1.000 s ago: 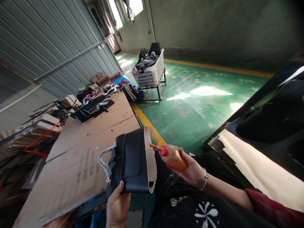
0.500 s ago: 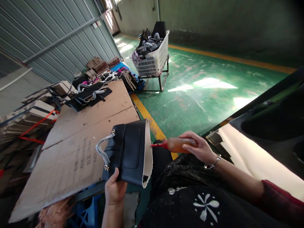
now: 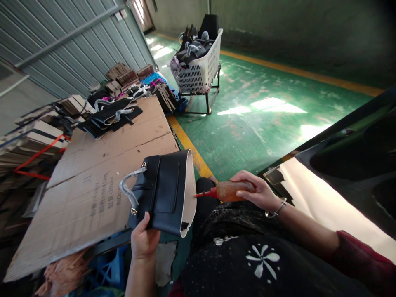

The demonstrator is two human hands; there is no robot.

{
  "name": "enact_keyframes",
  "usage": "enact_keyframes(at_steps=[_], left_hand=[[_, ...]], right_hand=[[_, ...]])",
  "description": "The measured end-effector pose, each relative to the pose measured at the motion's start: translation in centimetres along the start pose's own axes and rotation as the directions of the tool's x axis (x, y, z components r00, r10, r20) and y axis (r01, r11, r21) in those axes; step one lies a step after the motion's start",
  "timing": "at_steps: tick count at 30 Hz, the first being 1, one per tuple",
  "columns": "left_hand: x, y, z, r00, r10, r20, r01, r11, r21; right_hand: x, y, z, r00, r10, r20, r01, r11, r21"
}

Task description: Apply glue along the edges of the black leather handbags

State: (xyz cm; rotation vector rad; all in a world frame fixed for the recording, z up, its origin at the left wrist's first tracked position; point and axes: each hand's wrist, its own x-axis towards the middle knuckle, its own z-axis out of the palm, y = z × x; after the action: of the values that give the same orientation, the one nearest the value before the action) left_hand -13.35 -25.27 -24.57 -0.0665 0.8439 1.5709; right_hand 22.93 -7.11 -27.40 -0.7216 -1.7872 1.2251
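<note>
A black bag (image 3: 165, 189) with a plastic-wrapped handle (image 3: 130, 187) lies on its side in the air, its pale-lined opening facing right. My left hand (image 3: 144, 239) grips its lower edge, thumb on the front panel and the other fingers hidden beneath. In my right hand (image 3: 253, 192) is a clear squeeze bottle (image 3: 230, 191) of amber liquid with a red nozzle. The nozzle tip is at the rim of the bag's opening, around the middle; whether it touches cannot be made out.
A cardboard-covered table (image 3: 83, 173) stands at the left, with more black bags (image 3: 108, 117) at its far end. Behind it are stacked pieces (image 3: 37, 138). A white basket (image 3: 198, 74) of bags sits on a metal stand. At right is a pale sheet (image 3: 328, 198).
The whole view has shifted slightly, so the bag and both hands appear a little further left. The nozzle tip now sits slightly lower along the bag's rim. Both hands keep their holds.
</note>
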Motion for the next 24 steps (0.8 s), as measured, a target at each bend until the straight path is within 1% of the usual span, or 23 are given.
enact_keyframes(at_steps=[4,6,8,11,16,19,24], left_hand=[[0.0,0.2,0.0,1.000,-0.019,-0.015,0.019,1.000,0.005],[0.0,0.3,0.2,0.999,-0.006,-0.050,0.006,1.000,0.013],[0.0,0.3,0.5,0.994,0.016,-0.108,-0.014,1.000,0.023],[0.0,0.2,1.0,0.981,0.040,-0.188,-0.033,0.999,0.042],[0.0,0.1,1.5,0.964,0.064,-0.260,-0.047,0.996,0.071],[-0.1,0.0,2.1,0.946,0.074,-0.316,-0.045,0.994,0.100],[-0.2,-0.2,3.3,0.926,0.085,-0.369,-0.054,0.994,0.094]], right_hand=[[-0.6,-0.5,0.1,0.999,0.007,0.053,-0.010,0.999,0.052],[-0.7,-0.7,0.1,0.997,-0.004,0.071,-0.001,0.998,0.069],[-0.6,-0.7,0.1,0.997,-0.030,0.075,0.026,0.998,0.056],[0.0,-0.5,-0.1,0.996,-0.075,0.050,0.076,0.997,-0.011],[1.3,0.3,-0.5,0.992,-0.122,-0.034,0.118,0.988,-0.098],[1.7,0.7,-0.5,0.990,-0.117,-0.078,0.108,0.988,-0.114],[1.7,0.9,0.0,0.992,-0.064,-0.109,0.059,0.997,-0.052]])
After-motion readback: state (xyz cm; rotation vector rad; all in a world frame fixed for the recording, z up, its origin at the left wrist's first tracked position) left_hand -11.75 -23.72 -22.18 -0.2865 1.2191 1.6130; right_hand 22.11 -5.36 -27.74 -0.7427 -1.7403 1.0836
